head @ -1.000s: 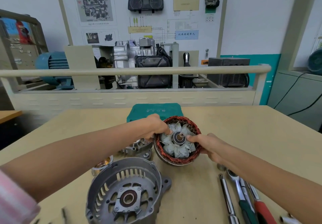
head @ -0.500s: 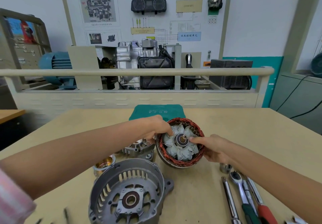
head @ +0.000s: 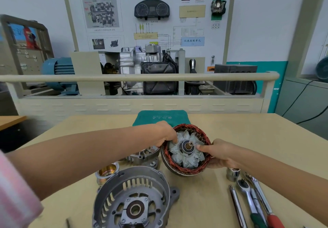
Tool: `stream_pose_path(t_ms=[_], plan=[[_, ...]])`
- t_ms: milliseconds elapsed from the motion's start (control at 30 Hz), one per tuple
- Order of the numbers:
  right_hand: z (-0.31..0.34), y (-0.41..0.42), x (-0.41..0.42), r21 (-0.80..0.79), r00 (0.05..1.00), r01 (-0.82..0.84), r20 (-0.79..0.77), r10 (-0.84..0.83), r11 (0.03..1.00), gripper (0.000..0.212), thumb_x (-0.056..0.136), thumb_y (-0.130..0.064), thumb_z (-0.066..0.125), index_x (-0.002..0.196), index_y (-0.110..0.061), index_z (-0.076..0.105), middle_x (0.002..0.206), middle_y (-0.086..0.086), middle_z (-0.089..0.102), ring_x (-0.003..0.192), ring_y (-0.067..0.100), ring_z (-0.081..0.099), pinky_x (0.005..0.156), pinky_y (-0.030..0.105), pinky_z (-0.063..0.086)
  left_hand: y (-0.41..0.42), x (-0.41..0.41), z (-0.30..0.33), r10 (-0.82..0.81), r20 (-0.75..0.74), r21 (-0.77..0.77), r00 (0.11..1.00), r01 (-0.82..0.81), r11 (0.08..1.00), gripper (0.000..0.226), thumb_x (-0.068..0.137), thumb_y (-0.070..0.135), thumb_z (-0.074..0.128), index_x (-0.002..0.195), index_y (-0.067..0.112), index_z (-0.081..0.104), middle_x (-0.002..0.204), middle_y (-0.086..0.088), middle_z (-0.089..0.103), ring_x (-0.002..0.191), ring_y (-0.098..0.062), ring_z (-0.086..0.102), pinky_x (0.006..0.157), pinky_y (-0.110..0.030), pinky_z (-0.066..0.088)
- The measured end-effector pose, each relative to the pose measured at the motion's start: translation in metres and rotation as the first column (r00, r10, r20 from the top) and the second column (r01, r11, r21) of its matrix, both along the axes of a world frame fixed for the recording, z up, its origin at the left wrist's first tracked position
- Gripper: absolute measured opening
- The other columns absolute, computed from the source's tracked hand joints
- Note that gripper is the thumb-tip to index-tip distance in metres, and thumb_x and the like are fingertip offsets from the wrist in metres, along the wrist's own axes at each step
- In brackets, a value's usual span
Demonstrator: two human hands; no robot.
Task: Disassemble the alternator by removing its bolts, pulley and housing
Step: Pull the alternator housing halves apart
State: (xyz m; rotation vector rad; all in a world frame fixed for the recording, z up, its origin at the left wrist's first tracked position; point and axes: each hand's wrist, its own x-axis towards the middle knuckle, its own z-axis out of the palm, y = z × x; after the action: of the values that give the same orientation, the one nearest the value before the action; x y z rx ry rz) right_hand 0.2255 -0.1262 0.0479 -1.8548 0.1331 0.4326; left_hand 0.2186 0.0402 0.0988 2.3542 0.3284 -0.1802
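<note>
Alternator core, stator ring (head: 184, 166) with rotor (head: 186, 150) inside, sits between hands, tilted up. Left hand (head: 164, 135) grips upper-left rim, as before. Right hand (head: 219, 154) has slid thumb inward onto fan, fingers wrapping outer edge. Judgement: rotor extraction next. Front housing (head: 133, 199) and pulley (head: 106, 172) already off, below left hand.

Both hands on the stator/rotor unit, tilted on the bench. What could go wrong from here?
1. The stator and rotor assembly rests tilted on its lower edge, held only by the left hand and right hand; it could slip and dent the copper windings.
2. Fingertips lie among the fan blades; if the rotor turns, they could be pinched.
3. The socket and front housing sit close by; the assembly may knock them.
</note>
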Motion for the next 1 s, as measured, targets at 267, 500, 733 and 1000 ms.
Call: stream_pose_path(t_ms=[267, 500, 733, 1000], plan=[[-0.005, 0.002, -0.004, 0.071, 0.998, 0.053, -0.024, -0.051, 0.996, 0.039, 0.087, -0.02, 0.065, 0.118, 0.001, 0.052, 0.076, 0.005, 0.064, 0.035, 0.005, 0.056, 0.047, 0.021, 0.033, -0.002, 0.002, -0.002, 0.035, -0.02, -0.076, 0.999, -0.036, 0.996, 0.053, 0.087, 0.011, 0.067, 0.131, 0.002, 0.039, 0.129, -0.016, 0.05, 0.114, -0.028, 0.053, 0.085, -0.029, 0.048], [-0.016, 0.004, -0.008, 0.156, 0.995, 0.083, 0.044, -0.091, 0.984, 0.05, 0.084, -0.021, 0.069, 0.123, 0.003, 0.049, 0.103, 0.013, 0.068, 0.069, 0.017, 0.06, 0.081, 0.03, 0.036, 0.0, 0.002, -0.007, 0.027, 0.019, -0.083, 0.999, -0.026, 0.996, 0.051, 0.084, 0.012, 0.07, 0.127, 0.003, 0.043, 0.121, -0.014, 0.055, 0.108, -0.027, 0.055, 0.089, -0.032, 0.049], [-0.021, 0.004, -0.005, 0.194, 0.994, 0.1, 0.03, -0.108, 0.976, 0.047, 0.082, -0.017, 0.07, 0.12, 0.004, 0.052, 0.095, 0.012, 0.068, 0.078, 0.02, 0.061, 0.105, 0.037, 0.036, 0.002, 0.001, -0.009, 0.041, -0.009, -0.127, 0.999, -0.042, 0.991, 0.049, 0.084, 0.009, 0.07, 0.125, 0.004, 0.043, 0.119, -0.014, 0.055, 0.11, -0.028, 0.054, 0.094, -0.037, 0.048], [-0.018, 0.001, -0.004, 0.231, 0.996, 0.086, -0.009, -0.086, 0.969, 0.043, 0.082, -0.013, 0.069, 0.118, 0.004, 0.054, 0.088, 0.009, 0.067, 0.079, 0.02, 0.062, 0.08, 0.026, 0.045, 0.006, -0.004, -0.007, 0.039, -0.05, -0.165, 0.998, -0.047, 0.985, 0.029, 0.082, 0.009, 0.072, 0.101, 0.004, 0.05, 0.086, -0.008, 0.056, 0.075, -0.018, 0.055, 0.063, -0.028, 0.05]])
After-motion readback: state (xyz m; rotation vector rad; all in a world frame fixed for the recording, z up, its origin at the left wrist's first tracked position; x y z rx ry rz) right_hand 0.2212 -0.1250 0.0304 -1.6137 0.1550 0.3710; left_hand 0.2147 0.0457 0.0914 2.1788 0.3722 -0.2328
